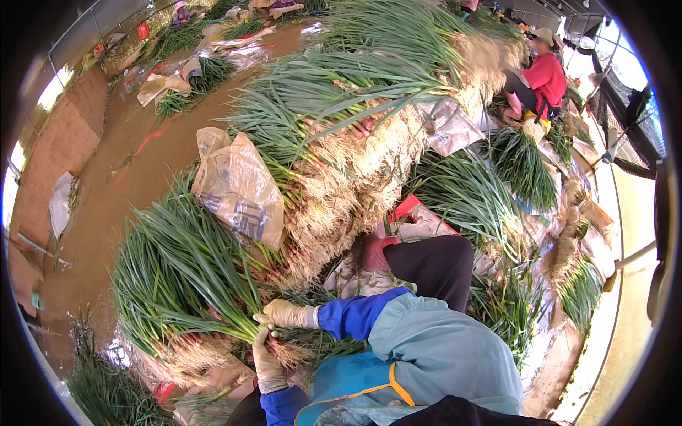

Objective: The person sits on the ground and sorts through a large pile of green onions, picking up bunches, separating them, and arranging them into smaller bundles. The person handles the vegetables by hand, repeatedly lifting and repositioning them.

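Note:
A bunch of spring onions (242,322) with red bulbs and pale roots is held low in front of me. Gloved in cream, my left hand (266,359) grips it near the bulbs. My right hand (287,314), in a matching glove, has its fingertips closed on the stems just above. The bunch's leaves lie over a heap of spring onions (165,271), whose roots (200,354) point towards me. Both arms wear blue sleeves, and a blue apron (346,375) with yellow trim covers my lap.
A long row of spring onions (341,154) runs away beside a printed plastic sack (240,186). More bundles (469,191) lie near my bent knee (434,263). A person in a red top (546,80) sits farther back. Wet brown ground (133,154) stretches along the left.

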`<move>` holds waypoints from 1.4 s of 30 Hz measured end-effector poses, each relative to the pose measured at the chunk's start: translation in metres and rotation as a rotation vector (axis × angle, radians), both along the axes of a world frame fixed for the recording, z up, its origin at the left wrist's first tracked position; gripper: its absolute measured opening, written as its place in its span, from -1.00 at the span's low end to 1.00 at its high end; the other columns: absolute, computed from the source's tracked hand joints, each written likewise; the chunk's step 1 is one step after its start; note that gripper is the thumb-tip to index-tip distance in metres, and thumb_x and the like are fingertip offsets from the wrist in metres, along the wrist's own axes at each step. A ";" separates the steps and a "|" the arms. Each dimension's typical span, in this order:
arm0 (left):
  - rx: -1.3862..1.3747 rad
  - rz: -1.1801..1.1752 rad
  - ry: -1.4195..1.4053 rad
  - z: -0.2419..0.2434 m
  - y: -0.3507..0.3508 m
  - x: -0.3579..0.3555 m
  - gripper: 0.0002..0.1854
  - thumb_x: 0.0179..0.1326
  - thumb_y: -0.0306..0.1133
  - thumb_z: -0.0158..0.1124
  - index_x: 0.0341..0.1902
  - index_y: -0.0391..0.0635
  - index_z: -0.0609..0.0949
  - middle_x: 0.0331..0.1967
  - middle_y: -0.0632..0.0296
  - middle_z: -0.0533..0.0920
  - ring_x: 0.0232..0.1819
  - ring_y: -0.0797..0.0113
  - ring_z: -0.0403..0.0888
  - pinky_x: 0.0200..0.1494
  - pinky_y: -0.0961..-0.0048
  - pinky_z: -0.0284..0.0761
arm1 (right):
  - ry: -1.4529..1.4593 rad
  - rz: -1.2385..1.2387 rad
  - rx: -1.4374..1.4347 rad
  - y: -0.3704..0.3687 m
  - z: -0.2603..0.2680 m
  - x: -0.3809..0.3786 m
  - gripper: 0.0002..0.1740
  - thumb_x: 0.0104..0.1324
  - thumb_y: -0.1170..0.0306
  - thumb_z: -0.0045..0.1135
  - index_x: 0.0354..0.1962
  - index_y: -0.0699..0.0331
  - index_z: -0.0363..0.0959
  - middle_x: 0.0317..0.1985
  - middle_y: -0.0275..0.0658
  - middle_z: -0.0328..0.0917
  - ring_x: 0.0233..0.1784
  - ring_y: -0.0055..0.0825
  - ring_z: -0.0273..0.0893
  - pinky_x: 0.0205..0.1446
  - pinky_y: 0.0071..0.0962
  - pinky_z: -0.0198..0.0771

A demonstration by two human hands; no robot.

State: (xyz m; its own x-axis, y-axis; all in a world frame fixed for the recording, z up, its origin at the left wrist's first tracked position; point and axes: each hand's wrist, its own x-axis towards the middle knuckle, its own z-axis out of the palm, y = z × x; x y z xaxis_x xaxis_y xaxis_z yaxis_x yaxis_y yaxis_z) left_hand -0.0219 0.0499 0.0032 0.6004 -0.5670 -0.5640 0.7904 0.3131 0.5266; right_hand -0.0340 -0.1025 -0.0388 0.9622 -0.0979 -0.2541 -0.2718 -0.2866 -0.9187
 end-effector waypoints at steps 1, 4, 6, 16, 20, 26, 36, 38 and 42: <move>0.075 -0.018 -0.098 0.002 -0.006 -0.002 -0.88 0.18 -0.48 0.18 -0.21 -0.19 0.53 -0.43 0.28 0.59 -0.46 0.50 0.51 -0.39 0.63 0.46 | 0.009 0.003 -0.179 0.001 -0.008 0.000 -0.26 0.31 -0.23 -0.26 -0.69 0.20 0.52 -0.66 -0.25 0.53 -0.52 -0.28 0.51 -0.34 -0.32 0.37; 0.219 -0.053 -0.320 0.023 -0.017 -0.012 -0.88 0.18 -0.44 0.15 -0.23 -0.18 0.53 -0.45 0.31 0.54 -0.46 0.54 0.46 -0.38 0.65 0.38 | -0.177 0.033 -0.499 -0.012 -0.025 0.004 -0.42 0.29 -0.11 -0.22 -0.57 0.12 0.56 -0.59 -0.20 0.54 -0.44 -0.18 0.53 -0.32 -0.26 0.40; 0.082 -0.015 -0.389 0.044 -0.018 -0.017 -0.82 0.13 -0.49 0.16 -0.16 -0.16 0.51 -0.42 0.35 0.48 -0.45 0.56 0.41 -0.34 0.65 0.37 | -0.466 0.308 -0.857 -0.023 -0.030 -0.004 -0.63 0.25 0.11 -0.11 -0.51 0.10 0.60 -0.55 -0.26 0.60 -0.43 -0.23 0.58 -0.39 -0.16 0.42; -0.124 0.115 -0.277 0.055 0.012 0.042 -0.81 0.31 -0.32 0.11 -0.11 -0.15 0.50 -0.43 0.40 0.47 -0.40 0.51 0.41 -0.12 0.42 0.50 | 0.334 0.537 -0.717 -0.077 -0.022 -0.032 -0.52 0.23 0.05 0.05 -0.10 0.26 0.55 -0.15 -0.06 0.60 -0.01 -0.20 0.55 0.11 -0.19 0.39; 0.008 0.085 -0.048 0.019 -0.005 0.047 -0.77 0.27 -0.36 0.21 -0.04 -0.13 0.51 -0.53 0.43 0.43 -0.53 0.54 0.38 -0.37 0.55 0.40 | 0.297 0.030 -0.810 -0.105 -0.023 0.057 -0.60 0.30 0.15 -0.05 -0.20 0.30 0.58 -0.19 -0.04 0.60 -0.12 -0.12 0.58 0.00 -0.28 0.45; 0.284 -0.001 -0.161 0.006 -0.029 0.046 -0.86 0.18 -0.37 0.27 -0.21 -0.10 0.58 -0.48 0.31 0.62 -0.60 0.55 0.49 -0.59 0.68 0.37 | 0.303 0.081 -0.544 -0.079 0.021 0.049 -0.57 0.27 0.10 0.02 -0.20 0.32 0.56 -0.20 0.02 0.59 -0.09 -0.09 0.55 0.02 -0.24 0.41; 0.198 -0.105 -0.180 -0.039 -0.032 0.014 -0.80 0.24 -0.33 0.17 -0.30 -0.24 0.61 -0.63 0.26 0.57 -0.62 0.49 0.48 -0.42 0.59 0.46 | 0.115 -0.306 0.497 -0.051 0.013 0.019 -0.52 0.25 -0.07 0.10 -0.26 0.22 0.44 -0.53 -0.31 0.49 -0.72 -0.51 0.27 -0.59 -0.48 0.35; 0.130 -0.026 -0.118 -0.044 -0.032 0.006 -0.81 0.22 -0.34 0.20 -0.32 -0.24 0.61 -0.55 0.23 0.62 -0.65 0.47 0.49 -0.56 0.57 0.43 | 0.296 -0.432 0.809 -0.033 0.003 0.025 -0.65 0.24 0.10 0.17 -0.19 0.18 0.42 -0.53 -0.36 0.40 -0.70 -0.57 0.23 -0.68 -0.54 0.24; 0.306 0.051 -0.137 -0.045 -0.034 -0.001 -0.82 0.22 -0.33 0.20 -0.38 -0.21 0.58 -0.60 0.27 0.58 -0.68 0.44 0.47 -0.60 0.54 0.43 | 0.035 -0.927 1.022 0.010 -0.017 0.021 -0.83 0.28 0.26 0.12 -0.21 0.09 0.42 -0.55 -0.44 0.37 -0.57 -0.61 0.31 -0.68 -0.58 0.18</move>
